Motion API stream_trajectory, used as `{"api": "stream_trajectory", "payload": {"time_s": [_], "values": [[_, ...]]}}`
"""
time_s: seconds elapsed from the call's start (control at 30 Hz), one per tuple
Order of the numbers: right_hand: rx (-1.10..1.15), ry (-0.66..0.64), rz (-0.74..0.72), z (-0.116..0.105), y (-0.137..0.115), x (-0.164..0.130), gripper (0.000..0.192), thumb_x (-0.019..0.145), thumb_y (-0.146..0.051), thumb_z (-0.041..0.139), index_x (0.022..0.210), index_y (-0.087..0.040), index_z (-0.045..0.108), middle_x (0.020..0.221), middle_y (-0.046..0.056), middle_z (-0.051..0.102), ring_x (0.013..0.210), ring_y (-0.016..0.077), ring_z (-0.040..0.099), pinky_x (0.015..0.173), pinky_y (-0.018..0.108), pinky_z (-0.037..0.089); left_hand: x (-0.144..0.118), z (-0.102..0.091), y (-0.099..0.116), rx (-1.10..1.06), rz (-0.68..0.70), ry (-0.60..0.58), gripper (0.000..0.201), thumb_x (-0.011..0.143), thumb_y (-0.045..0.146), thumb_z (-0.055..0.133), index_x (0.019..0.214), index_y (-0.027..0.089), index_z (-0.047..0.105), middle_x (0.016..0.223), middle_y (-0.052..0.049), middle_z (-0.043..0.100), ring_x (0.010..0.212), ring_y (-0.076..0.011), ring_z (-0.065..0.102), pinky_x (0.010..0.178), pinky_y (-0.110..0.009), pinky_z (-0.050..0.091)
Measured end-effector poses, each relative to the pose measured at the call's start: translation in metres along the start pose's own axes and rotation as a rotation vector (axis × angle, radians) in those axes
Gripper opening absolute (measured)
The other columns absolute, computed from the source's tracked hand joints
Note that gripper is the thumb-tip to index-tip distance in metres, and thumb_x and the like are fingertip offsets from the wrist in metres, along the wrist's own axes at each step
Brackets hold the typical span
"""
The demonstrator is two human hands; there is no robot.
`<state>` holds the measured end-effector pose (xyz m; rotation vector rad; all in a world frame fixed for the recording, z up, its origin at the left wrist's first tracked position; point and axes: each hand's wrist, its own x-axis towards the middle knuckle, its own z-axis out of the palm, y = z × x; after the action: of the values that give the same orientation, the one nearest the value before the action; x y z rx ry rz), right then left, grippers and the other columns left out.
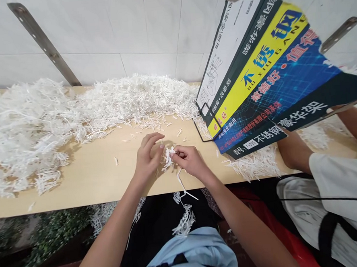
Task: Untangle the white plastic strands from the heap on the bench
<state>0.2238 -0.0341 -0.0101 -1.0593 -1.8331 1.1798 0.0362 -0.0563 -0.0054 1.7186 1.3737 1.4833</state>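
My right hand [188,159] pinches a small clump of white, branched plastic strips [168,157] above the table. A thin white strand [181,181] hangs below that hand, over the table's front edge. Just left of the clump, my left hand [149,153] has its thumb and curled fingers apart, with nothing visibly held. More white strips [185,221] lie on my lap. Loose short white sticks [153,123] are scattered on the table behind my hands.
A long heap of white strips [128,98] runs along the wall and widens at left on the pale wooden table [92,167]. An upright printed cardboard panel [254,80] in a black wire stand [202,128] divides off the right side, where another person's arm [294,150] shows.
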Motion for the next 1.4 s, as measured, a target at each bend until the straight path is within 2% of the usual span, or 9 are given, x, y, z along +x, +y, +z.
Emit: {"api": "stream_trajectory", "payload": {"time_s": [0.1,0.2,0.37,0.57,0.7,0.93,1.07,1.23,1.4], "values": [[0.075,0.006,0.018,0.001,0.0,0.001,0.022,0.09,-0.039,0.067,0.082,-0.018,0.067,0.064,-0.003,0.058,0.055,0.0105,0.049,0.054,0.023,0.036,-0.002,0.001,0.006,-0.134,-0.155,-0.225,0.029,0.1,0.045,0.06,0.109,0.021,0.073,0.107,-0.008,0.073,0.093,-0.0207,0.067,0.082,-0.033,0.052],[0.135,0.009,0.022,0.002,0.002,0.001,0.024,0.09,-0.041,0.069,0.088,-0.018,0.07,0.067,-0.002,0.061,0.054,0.0101,0.05,0.053,0.023,0.038,-0.002,0.001,0.001,-0.221,-0.258,-0.309,0.033,0.096,0.05,0.066,0.096,0.018,0.074,0.086,-0.005,0.072,0.077,-0.0186,0.064,0.069,-0.03,0.048],[0.228,0.063,0.062,0.001,0.01,0.003,0.027,0.089,-0.044,0.07,0.095,-0.018,0.07,0.068,-0.002,0.062,0.052,0.0109,0.052,0.052,0.024,0.041,-0.002,0.002,-0.007,-0.286,-0.341,-0.222,0.035,0.091,0.053,0.072,0.096,0.019,0.073,0.077,-0.002,0.067,0.068,-0.0154,0.06,0.062,-0.027,0.046],[0.275,0.154,0.067,0.001,0.014,0.007,0.031,0.087,-0.046,0.072,0.103,-0.019,0.068,0.073,-0.001,0.065,0.053,0.0107,0.053,0.052,0.024,0.044,-0.002,0.004,-0.008,-0.296,-0.29,-0.321,0.044,0.083,0.046,0.081,0.12,0.023,0.071,0.091,-0.005,0.074,0.081,-0.019,0.07,0.074,-0.031,0.054],[0.134,0.228,0.024,0.003,0.01,0.002,0.029,0.091,-0.046,0.07,0.103,-0.019,0.071,0.079,0.002,0.071,0.06,0.0133,0.06,0.058,0.025,0.049,-0.003,0.004,-0.008,-0.31,-0.338,-0.248,0.042,0.085,0.042,0.08,0.121,0.022,0.071,0.086,-0.003,0.072,0.074,-0.0173,0.068,0.071,-0.031,0.053],[-0.141,0.144,0.0,0.006,0.008,0.002,0.051,0.084,-0.052,0.081,0.122,-0.019,0.074,0.088,0.006,0.077,0.073,0.0184,0.067,0.069,0.028,0.051,-0.004,0.002,-0.007,-0.326,-0.32,-0.221,0.044,0.086,0.037,0.077,0.126,0.022,0.067,0.088,-0.004,0.075,0.076,-0.0171,0.068,0.071,-0.029,0.052],[-0.328,0.007,-0.072,0.005,0.01,0.004,0.042,0.097,-0.055,0.066,0.122,-0.022,0.074,0.095,0.007,0.077,0.081,0.0203,0.068,0.075,0.031,0.05,-0.004,0.002,-0.008,-0.359,-0.334,-0.224,0.043,0.084,0.036,0.079,0.123,0.021,0.067,0.086,-0.003,0.074,0.076,-0.0169,0.068,0.072,-0.029,0.052],[-0.343,0.174,-0.128,0.006,0.006,-0.003,0.058,0.096,-0.056,0.068,0.143,-0.023,0.06,0.119,0.011,0.074,0.085,0.0211,0.068,0.078,0.032,0.052,-0.004,0.001,-0.001,-0.282,-0.31,-0.111,0.036,0.087,0.033,0.073,0.121,0.023,0.067,0.078,0.002,0.062,0.064,-0.0115,0.055,0.06,-0.024,0.043],[-0.296,0.146,-0.129,0.007,0.002,-0.006,0.041,0.099,-0.052,0.063,0.126,-0.022,0.072,0.106,0.009,0.077,0.08,0.0195,0.068,0.074,0.03,0.052,-0.004,0.001,0.002,-0.276,-0.293,-0.115,0.039,0.089,0.034,0.072,0.126,0.026,0.065,0.081,0.002,0.06,0.066,-0.011,0.053,0.059,-0.023,0.041]]}}
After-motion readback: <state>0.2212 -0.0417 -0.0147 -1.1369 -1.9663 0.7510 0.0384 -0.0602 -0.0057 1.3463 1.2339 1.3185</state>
